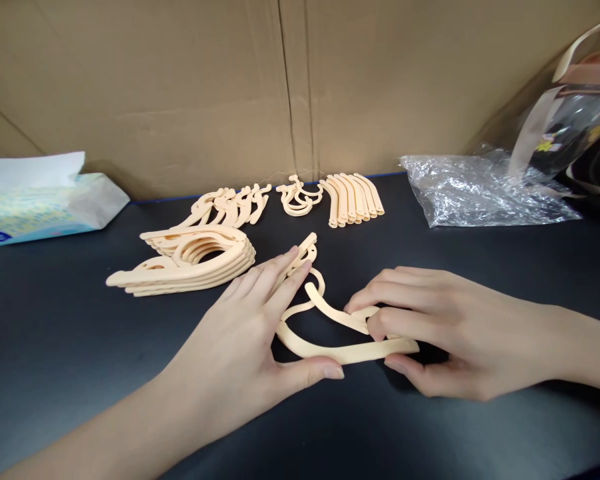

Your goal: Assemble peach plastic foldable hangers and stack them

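Observation:
Both hands work on one pale peach plastic hanger piece (330,347) lying on the black table (80,360). My left hand (245,347) rests over its left end, with the fingers stretched along the hook part and the thumb pressed against the lower bar. My right hand (440,327) pinches the right end of the same piece between fingers and thumb. A stack of matching assembled hangers (190,260) lies just left of my left hand.
Farther back lie a row of hook parts (235,207), a few loose hooks (297,197) and a row of curved arm parts (353,197). A crumpled clear plastic bag (480,190) sits at the right, a tissue pack (35,200) at the left. Cardboard walls stand behind.

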Demonstrator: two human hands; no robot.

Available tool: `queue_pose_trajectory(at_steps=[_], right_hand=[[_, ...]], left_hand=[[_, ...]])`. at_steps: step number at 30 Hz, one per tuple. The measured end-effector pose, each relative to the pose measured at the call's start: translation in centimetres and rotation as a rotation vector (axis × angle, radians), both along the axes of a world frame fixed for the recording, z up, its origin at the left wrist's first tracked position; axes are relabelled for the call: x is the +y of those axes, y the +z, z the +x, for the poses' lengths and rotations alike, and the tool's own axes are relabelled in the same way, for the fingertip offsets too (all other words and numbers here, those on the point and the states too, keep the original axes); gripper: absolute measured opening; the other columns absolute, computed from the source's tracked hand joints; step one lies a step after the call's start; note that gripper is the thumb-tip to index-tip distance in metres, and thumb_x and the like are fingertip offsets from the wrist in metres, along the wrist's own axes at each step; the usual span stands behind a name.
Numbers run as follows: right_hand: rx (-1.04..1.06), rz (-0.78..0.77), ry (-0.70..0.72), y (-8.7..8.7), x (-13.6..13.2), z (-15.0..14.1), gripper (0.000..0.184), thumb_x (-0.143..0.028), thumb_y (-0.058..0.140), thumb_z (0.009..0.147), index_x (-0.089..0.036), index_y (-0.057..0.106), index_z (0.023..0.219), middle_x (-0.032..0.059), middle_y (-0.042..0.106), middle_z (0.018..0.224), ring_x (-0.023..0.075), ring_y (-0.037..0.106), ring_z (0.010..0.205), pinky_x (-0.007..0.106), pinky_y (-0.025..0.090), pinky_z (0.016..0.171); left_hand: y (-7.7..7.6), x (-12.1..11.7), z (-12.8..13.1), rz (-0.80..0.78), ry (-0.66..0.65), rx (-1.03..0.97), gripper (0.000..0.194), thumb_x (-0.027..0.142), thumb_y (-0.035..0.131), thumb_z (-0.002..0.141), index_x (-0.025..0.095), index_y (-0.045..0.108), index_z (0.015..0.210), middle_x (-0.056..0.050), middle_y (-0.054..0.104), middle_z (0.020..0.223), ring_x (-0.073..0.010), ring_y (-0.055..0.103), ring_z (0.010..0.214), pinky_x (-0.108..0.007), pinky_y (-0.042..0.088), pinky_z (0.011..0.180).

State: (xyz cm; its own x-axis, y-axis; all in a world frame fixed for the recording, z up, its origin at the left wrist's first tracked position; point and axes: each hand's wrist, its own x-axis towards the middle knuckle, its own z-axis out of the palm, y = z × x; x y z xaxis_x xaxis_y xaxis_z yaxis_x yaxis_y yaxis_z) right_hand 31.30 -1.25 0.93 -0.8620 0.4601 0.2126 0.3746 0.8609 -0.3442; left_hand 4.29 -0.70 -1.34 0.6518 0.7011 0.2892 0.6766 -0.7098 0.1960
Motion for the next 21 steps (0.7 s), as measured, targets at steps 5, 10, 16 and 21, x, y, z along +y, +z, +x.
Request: queue_pose_trajectory(at_steps=[5, 10, 16, 21], right_hand=[[-0.003, 0.071, 0.016, -0.05, -0.07, -0.07, 0.006, -0.013, 0.054, 0.089, -0.018, 0.058, 0.089, 0.0088, 0.069, 0.114, 0.0198, 0.061, 0.094, 0.034, 0.046, 0.079], [-0.004, 0.112, 0.017, -0.05, -0.10, -0.29, 0.008, -0.012, 0.052, 0.090, -0.016, 0.059, 0.091, 0.0095, 0.071, 0.114, 0.0210, 0.063, 0.095, 0.035, 0.047, 0.077], [0.014, 0.152, 0.037, 0.02, -0.31, -0.45, 0.012, -0.009, 0.051, 0.091, -0.016, 0.061, 0.092, 0.0096, 0.072, 0.112, 0.0204, 0.063, 0.093, 0.034, 0.048, 0.078], [0.015, 0.169, 0.069, -0.08, -0.31, -0.23, 0.016, -0.007, 0.051, 0.089, -0.015, 0.062, 0.098, 0.0084, 0.072, 0.116, 0.0213, 0.064, 0.097, 0.036, 0.049, 0.077]], left_hand=[[-0.02, -0.08, -0.06, 0.008, 0.000, 0.000, 0.094, 0.078, 0.053, 0.085, 0.014, 0.039, 0.151, -0.018, 0.038, 0.159, -0.0361, 0.043, 0.141, -0.050, 0.041, 0.114], [0.05, -0.18, 0.02, 0.026, 0.000, 0.028, 0.093, 0.080, 0.049, 0.086, 0.013, 0.040, 0.150, -0.018, 0.038, 0.160, -0.0334, 0.042, 0.143, -0.048, 0.040, 0.115], [0.06, 0.04, 0.12, 0.029, -0.003, 0.020, 0.091, 0.079, 0.049, 0.086, 0.014, 0.040, 0.150, -0.017, 0.038, 0.160, -0.0337, 0.043, 0.142, -0.048, 0.041, 0.114], [0.09, -0.05, 0.05, -0.002, 0.009, 0.016, 0.091, 0.079, 0.049, 0.087, 0.017, 0.038, 0.152, -0.016, 0.037, 0.161, -0.0339, 0.042, 0.143, -0.049, 0.040, 0.115]])
